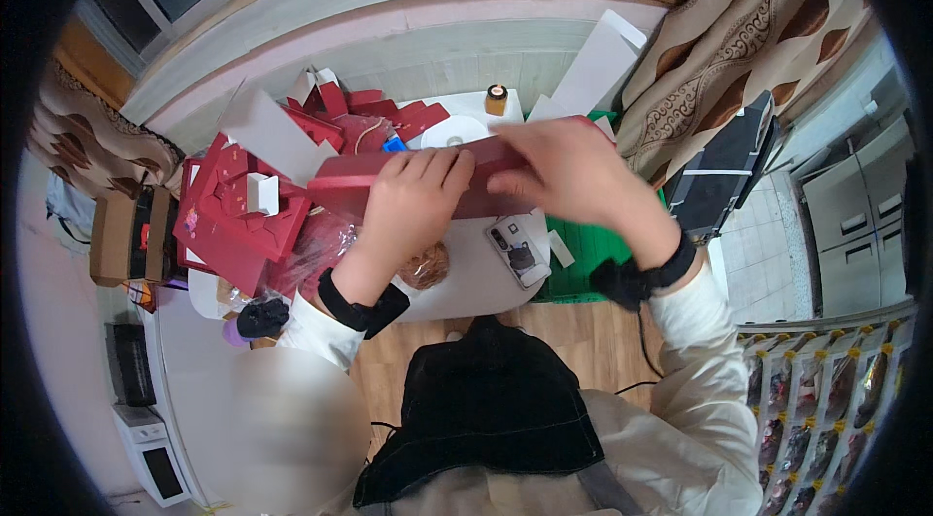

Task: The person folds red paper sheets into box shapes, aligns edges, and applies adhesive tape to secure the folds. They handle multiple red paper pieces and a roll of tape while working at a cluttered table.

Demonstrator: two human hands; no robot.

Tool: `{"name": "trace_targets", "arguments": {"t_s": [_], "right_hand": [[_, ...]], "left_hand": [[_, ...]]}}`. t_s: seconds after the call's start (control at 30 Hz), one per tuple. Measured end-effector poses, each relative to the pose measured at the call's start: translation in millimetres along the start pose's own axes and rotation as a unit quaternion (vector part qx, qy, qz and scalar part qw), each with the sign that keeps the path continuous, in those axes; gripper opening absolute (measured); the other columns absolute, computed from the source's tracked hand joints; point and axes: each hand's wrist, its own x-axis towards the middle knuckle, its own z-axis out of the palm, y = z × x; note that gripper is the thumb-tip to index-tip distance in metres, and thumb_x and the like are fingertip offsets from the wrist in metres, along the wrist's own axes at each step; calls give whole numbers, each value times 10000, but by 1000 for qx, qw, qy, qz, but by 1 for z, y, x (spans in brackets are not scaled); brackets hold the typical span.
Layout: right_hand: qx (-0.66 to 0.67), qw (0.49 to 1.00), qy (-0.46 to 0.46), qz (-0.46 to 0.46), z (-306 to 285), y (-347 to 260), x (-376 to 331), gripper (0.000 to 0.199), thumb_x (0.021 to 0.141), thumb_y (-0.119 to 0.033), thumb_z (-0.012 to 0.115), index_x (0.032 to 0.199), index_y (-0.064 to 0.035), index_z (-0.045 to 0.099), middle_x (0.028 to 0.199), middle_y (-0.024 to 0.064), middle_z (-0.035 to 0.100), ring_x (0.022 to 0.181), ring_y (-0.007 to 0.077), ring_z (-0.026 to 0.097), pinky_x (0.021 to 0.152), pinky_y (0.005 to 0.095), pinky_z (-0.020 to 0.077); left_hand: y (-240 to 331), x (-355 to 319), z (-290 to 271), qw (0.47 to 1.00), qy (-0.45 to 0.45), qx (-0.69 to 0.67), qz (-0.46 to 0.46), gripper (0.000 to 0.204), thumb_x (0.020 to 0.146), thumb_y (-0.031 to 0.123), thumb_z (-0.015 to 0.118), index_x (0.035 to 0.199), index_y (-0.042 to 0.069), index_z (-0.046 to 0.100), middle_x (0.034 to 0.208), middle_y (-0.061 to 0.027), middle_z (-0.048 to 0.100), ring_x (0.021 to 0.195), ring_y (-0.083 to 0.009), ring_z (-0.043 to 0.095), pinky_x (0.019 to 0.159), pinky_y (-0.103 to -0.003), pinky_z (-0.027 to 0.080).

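Observation:
A long dark-red box (pixel 345 188) is held up above the white table (pixel 466 288), lying roughly crosswise in front of me. My left hand (pixel 416 193) grips its near side, with the fingers bent over the upper edge. Around its right part is my right hand (pixel 569 171), thumb on the near face; the other fingers are smeared by motion and partly hidden. A white flap (pixel 267 132) stands out past the box's left end. Below the box, a phone in a patterned case (pixel 520 252) and a brown bundle in clear wrap (pixel 426 268) lie on the table.
Red boxes and cardboard pieces (pixel 243 215) pile up on the table's left. A green crate (pixel 583 258) stands at the right, with a white panel (pixel 603 54) rising behind it. A small amber jar (pixel 496 100) sits at the back. An open brown carton (pixel 121 239) is far left.

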Motion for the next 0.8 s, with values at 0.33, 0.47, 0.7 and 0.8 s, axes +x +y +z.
{"name": "trace_targets", "arguments": {"t_s": [0.33,0.47,0.7,0.8], "right_hand": [[-180,960,211,-48,70,38,-6,264,811,-331,670,899,-122,536,753,27,521,676,215,606,555,352,484],[-187,948,249,-59,70,42,-2,256,831,-345,651,907,-128,538,736,25,513,660,203,605,547,342,483],[-186,959,209,-38,75,43,3,233,862,-340,621,880,-129,525,721,28,556,619,227,626,503,370,478],[-170,971,167,-27,69,42,6,214,893,-326,585,894,-117,540,747,56,616,626,262,652,506,393,500]], "left_hand": [[-4,26,-6,987,-154,0,-53,279,878,242,599,1138,141,590,939,-105,642,809,-298,657,686,-416,528],[-10,30,-8,981,-172,17,-90,229,915,280,558,1074,115,560,899,-136,649,773,-320,660,609,-443,516],[-21,33,-7,963,-258,-29,-72,220,930,285,545,1055,104,553,801,-144,655,704,-346,645,560,-455,493],[-30,30,1,978,-199,-46,-39,238,935,299,537,1074,107,556,779,-151,645,710,-353,639,571,-451,495]]}}
